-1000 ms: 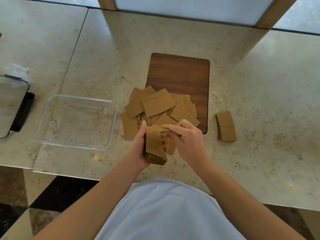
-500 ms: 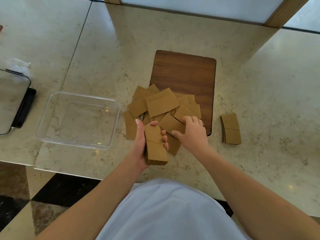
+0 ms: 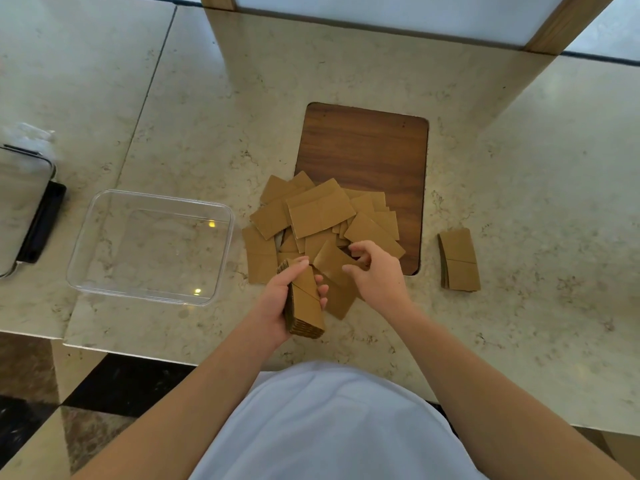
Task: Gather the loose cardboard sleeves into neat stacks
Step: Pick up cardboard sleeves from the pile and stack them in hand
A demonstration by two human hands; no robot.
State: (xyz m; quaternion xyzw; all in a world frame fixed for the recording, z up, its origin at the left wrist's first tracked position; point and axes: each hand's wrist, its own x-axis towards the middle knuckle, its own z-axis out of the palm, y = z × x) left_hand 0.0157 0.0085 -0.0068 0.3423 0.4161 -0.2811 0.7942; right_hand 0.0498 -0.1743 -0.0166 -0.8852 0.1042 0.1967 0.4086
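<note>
A heap of loose brown cardboard sleeves (image 3: 322,213) lies on the marble counter, partly over a dark wooden board (image 3: 367,150). My left hand (image 3: 275,303) grips a thick stack of sleeves (image 3: 306,306), held on edge just in front of the heap. My right hand (image 3: 379,277) is at the heap's near right side. Its thumb and curled fingers pinch the right edge of one loose sleeve (image 3: 334,271) that slants towards the held stack. A small neat stack (image 3: 459,259) lies flat to the right of the board.
An empty clear plastic container (image 3: 152,247) stands left of the heap. A shiny lidded box (image 3: 20,202) sits at the far left edge. The counter's front edge (image 3: 156,355) runs close to my body, with a checkered floor below.
My right hand has lifted from lying flat on the heap and curled onto one loose sleeve. My left hand holds the stack a little more tilted. The view has shifted slightly.
</note>
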